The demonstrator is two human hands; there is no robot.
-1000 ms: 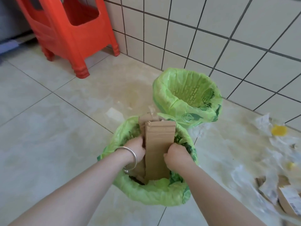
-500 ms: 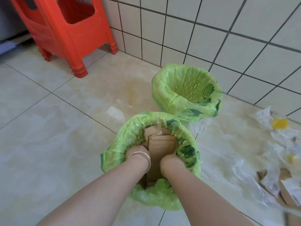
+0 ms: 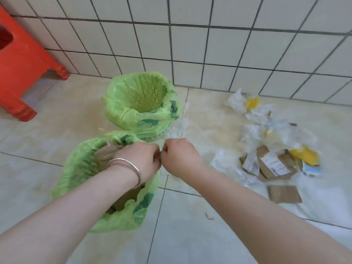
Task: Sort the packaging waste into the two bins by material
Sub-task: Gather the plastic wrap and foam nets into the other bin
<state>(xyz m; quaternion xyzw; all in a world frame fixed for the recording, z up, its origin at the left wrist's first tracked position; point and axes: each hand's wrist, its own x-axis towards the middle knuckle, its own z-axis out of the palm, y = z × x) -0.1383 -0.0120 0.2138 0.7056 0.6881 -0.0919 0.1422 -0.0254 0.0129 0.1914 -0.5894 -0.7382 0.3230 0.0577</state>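
- head view: two bins lined with green bags stand on the tiled floor (image 3: pixel 66 115) near the tiled wall (image 3: pixel 190 44).
- the near bin (image 3: pixel 80 168) sits at lower left; brown cardboard (image 3: pixel 125 197) lies inside it, partly hidden under the left forearm.
- the far bin (image 3: pixel 118 103) stands just behind it, close to the wall; its mesh side shows through the liner and nothing can be made out inside.
- the left hand (image 3: pixel 141 159) is above the right edge of the near bin, fingers curled in toward the palm; a silver bangle (image 3: pixel 131 168) rings the wrist.
- the right hand (image 3: pixel 179 155) is just beside it, over the floor, knuckles touching or almost touching the left hand, fingers curled shut.
- whether either hand pinches anything cannot be told; the fingertips face away and the picture is blurred.
- to the right, on the floor, a pile of waste: crumpled clear and white plastic wrap (image 3: pixel 253 113), a yellow scrap (image 3: pixel 252 102) near the wall, torn cardboard with a white label (image 3: pixel 274 164), another yellow piece (image 3: pixel 306 156).
- a flat cardboard piece (image 3: pixel 284 194) lies apart, just in front of the pile.
- more thin plastic (image 3: pixel 178 124) lies right of the far bin.
- a red plastic stool (image 3: pixel 21 60) stands at upper left.
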